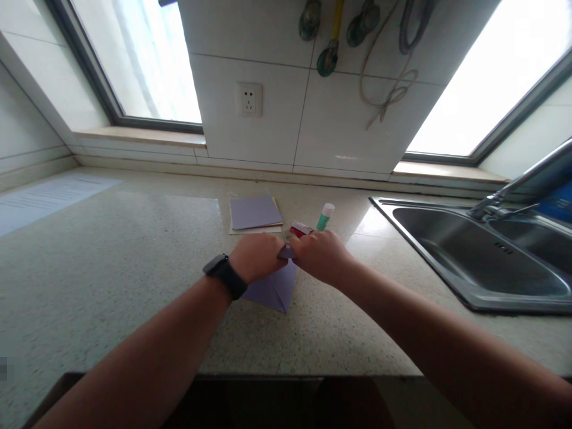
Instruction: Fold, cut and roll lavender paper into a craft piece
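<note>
Together, we had both hands pressed down on a folded purple paper (273, 290) lying on the speckled counter (111, 268): our left hand (258, 256), with a black watch (224, 275) at the wrist, was curled knuckles-up over the paper's top edge, and our right hand (320, 255) was curled the same way, meeting it fingertip to fingertip and pinching that edge. Just behind our hands lay a stack of purple sheets (254, 212), a small red thing (301, 229) and a glue stick (326, 215), while the steel sink (473, 256) sat well off to the right
</note>
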Available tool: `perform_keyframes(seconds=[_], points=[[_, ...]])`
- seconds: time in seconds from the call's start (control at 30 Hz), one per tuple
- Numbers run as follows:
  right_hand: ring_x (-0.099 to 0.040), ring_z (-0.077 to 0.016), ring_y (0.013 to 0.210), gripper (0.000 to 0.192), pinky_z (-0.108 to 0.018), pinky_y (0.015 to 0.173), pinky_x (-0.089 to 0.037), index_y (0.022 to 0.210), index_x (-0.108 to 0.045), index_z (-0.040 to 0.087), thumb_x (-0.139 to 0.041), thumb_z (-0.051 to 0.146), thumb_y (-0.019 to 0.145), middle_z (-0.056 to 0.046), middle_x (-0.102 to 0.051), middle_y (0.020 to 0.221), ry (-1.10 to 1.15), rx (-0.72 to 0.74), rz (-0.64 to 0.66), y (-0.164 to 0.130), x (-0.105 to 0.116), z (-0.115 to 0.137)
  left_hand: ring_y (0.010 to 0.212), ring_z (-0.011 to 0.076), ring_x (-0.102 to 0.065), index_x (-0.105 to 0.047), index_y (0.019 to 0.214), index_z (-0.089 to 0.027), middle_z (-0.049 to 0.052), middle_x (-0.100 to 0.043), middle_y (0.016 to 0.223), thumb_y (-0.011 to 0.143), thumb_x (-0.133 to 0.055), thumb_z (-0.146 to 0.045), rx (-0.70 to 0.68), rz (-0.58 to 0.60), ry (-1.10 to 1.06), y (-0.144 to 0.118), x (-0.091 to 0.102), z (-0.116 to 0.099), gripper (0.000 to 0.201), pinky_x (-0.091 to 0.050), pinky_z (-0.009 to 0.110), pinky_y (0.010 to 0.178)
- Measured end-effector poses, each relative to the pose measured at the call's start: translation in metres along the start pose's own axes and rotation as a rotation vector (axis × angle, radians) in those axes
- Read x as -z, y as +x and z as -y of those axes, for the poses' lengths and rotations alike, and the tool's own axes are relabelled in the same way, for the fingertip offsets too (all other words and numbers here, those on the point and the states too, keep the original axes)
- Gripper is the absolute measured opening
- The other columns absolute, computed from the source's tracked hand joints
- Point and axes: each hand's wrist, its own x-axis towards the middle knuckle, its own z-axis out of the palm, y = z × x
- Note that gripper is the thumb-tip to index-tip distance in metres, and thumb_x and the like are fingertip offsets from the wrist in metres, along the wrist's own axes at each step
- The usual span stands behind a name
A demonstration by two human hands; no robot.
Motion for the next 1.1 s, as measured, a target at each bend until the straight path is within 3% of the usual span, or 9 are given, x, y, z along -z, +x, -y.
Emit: perform_keyframes(seconds=[0.17,0.27,0.33,0.47,0.6,0.7,0.77,0.9,1.1], points=[[-0.064,-0.0165,0.061,0.025,-0.028,0.056,-0.047,0.08,-0.072,0.015,-0.062,0.037,0.088,-0.009,-0.07,0.073,0.272,-0.003,0.337,0.014,0.005,-0.015,0.073,0.0285,-0.073,-0.073,0.082,-0.018,0.012,-0.075,0.078,0.094,-0.055,-0.034,-0.035,0.006,0.015,0.0,0.009,-0.003,0.028,-0.047,0.032,0.058],[-0.058,-0.0112,0.05,0.032,-0.023,0.05,-0.044,0.078,-0.072,0.016,-0.063,0.045,0.087,-0.004,-0.067,0.064,0.33,0.03,0.434,0.019,0.008,-0.021,0.075,0.0302,-0.072,-0.074,0.086,-0.017,0.013,-0.075,0.08,0.094,-0.056,-0.036,-0.04,0.008,0.004,-0.001,0.01,-0.004,0.027,-0.047,0.034,0.06],[-0.061,-0.0135,0.056,0.027,-0.025,0.053,-0.043,0.078,-0.071,0.016,-0.063,0.04,0.087,-0.007,-0.068,0.069,0.295,0.019,0.388,0.019,0.008,-0.019,0.076,0.03,-0.072,-0.074,0.087,-0.016,0.014,-0.075,0.081,0.094,-0.055,-0.035,-0.025,0.013,-0.018,-0.001,0.009,-0.004,0.027,-0.047,0.034,0.062],[-0.066,-0.0264,0.084,0.02,-0.033,0.065,-0.039,0.094,-0.07,0.012,-0.052,0.02,0.092,-0.019,-0.071,0.094,0.117,-0.045,0.149,0.011,0.007,-0.007,0.075,0.027,-0.07,-0.072,0.081,-0.015,0.014,-0.074,0.081,0.088,-0.056,-0.029,0.031,0.046,-0.101,0.0,0.004,-0.002,0.022,-0.045,0.032,0.061],[-0.065,-0.0243,0.08,0.032,-0.034,0.064,-0.033,0.096,-0.067,0.014,-0.036,0.008,0.098,-0.015,-0.073,0.092,-0.159,0.101,-0.133,0.001,0.005,-0.005,0.059,0.0172,-0.064,-0.069,0.073,-0.017,0.006,-0.07,0.068,0.089,-0.056,-0.035,0.008,0.166,-0.245,0.002,0.006,0.005,0.028,-0.041,0.026,0.053],[-0.064,-0.023,0.077,0.03,-0.034,0.064,-0.032,0.092,-0.067,0.016,-0.038,0.008,0.098,-0.013,-0.073,0.089,-0.223,0.186,-0.207,-0.003,0.005,-0.005,0.047,0.0115,-0.058,-0.07,0.072,-0.02,-0.001,-0.066,0.059,0.092,-0.055,-0.044,-0.049,0.252,-0.313,0.003,0.008,0.01,0.035,-0.039,0.023,0.049],[-0.065,-0.024,0.077,0.03,-0.034,0.064,-0.033,0.095,-0.068,0.015,-0.038,0.009,0.098,-0.015,-0.073,0.089,-0.171,0.118,-0.146,-0.002,0.007,-0.003,0.051,0.0132,-0.061,-0.071,0.076,-0.02,0.0,-0.069,0.063,0.092,-0.055,-0.044,-0.046,0.226,-0.289,0.002,0.008,0.01,0.033,-0.04,0.024,0.051],[-0.067,-0.0259,0.077,0.02,-0.033,0.061,-0.039,0.094,-0.071,0.011,-0.053,0.018,0.09,-0.019,-0.072,0.09,0.07,-0.036,0.135,0.007,0.01,-0.001,0.074,0.0258,-0.069,-0.072,0.082,-0.015,0.012,-0.074,0.082,0.093,-0.053,-0.032,0.014,0.078,-0.146,0.001,0.009,0.005,0.027,-0.042,0.032,0.061],[-0.059,-0.0119,0.049,0.028,-0.025,0.05,-0.042,0.075,-0.073,0.016,-0.062,0.039,0.087,-0.005,-0.069,0.064,0.266,0.038,0.412,0.017,0.018,-0.018,0.079,0.0303,-0.069,-0.073,0.09,-0.017,0.014,-0.074,0.085,0.094,-0.055,-0.032,-0.006,0.012,-0.071,-0.002,0.013,-0.006,0.023,-0.042,0.036,0.065]])
